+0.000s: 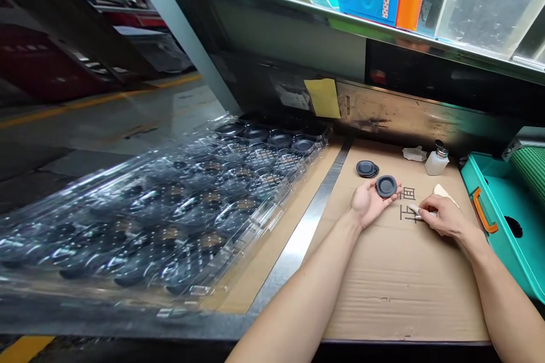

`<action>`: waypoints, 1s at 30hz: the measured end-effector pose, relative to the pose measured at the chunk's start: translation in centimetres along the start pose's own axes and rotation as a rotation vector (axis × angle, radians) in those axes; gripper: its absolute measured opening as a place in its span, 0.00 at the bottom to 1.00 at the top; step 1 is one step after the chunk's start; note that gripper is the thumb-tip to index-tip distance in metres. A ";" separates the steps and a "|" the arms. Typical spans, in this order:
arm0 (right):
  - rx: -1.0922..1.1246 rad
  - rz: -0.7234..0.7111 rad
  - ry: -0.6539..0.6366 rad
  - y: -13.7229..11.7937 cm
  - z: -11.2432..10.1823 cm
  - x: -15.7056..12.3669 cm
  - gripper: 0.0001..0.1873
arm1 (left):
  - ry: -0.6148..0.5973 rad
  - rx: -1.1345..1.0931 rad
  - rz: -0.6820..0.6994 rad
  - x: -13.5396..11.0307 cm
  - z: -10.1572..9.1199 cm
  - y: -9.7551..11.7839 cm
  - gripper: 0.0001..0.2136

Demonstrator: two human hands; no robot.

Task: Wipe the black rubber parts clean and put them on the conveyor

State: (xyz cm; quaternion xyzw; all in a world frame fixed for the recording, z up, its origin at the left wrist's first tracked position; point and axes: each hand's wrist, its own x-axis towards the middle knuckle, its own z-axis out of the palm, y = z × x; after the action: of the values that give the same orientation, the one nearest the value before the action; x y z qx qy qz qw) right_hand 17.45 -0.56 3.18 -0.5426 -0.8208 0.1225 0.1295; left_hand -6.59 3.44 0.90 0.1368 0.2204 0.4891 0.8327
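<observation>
My left hand [369,204] is turned palm up, with its fingers around a round black part [386,186] that has a raised rim and a dished middle. Just behind it, another black round part [367,168] lies on the cardboard [395,278]. Pinched in my right hand [443,214] is a small white cloth [414,210], its tip pointing toward the black part but apart from it. A pale scrap [445,193] shows behind my right knuckles; whether it joins the cloth I cannot tell.
Clear plastic trays [213,198] with black round parts fill the left side. A white pump bottle [437,160] stands at the back beside a crumpled white piece [414,153]. On the right is a teal bin [472,173] with an orange handle. A shelf [298,3] overhangs the bench.
</observation>
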 end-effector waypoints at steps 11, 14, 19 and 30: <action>0.105 -0.134 0.241 -1.4 2.4 0.4 0.12 | -0.092 0.017 -0.026 0.0 0.1 -0.3 0.17; 0.223 -0.107 0.461 -2.8 3.1 0.4 0.12 | -0.109 0.033 -0.037 0.4 0.1 -1.2 0.19; 0.143 -0.097 0.558 -4.3 4.7 0.4 0.15 | -0.107 0.127 -0.028 0.8 0.4 -3.7 0.21; -0.347 -0.030 0.486 -5.0 4.7 0.6 0.14 | -0.034 0.125 -0.005 0.7 0.6 -4.9 0.18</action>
State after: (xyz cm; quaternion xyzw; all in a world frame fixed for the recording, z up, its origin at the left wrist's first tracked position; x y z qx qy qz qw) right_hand 11.27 -2.20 0.54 -0.5578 -0.7825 -0.1548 0.2294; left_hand -2.30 1.62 -0.91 0.1962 0.2368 0.4701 0.8273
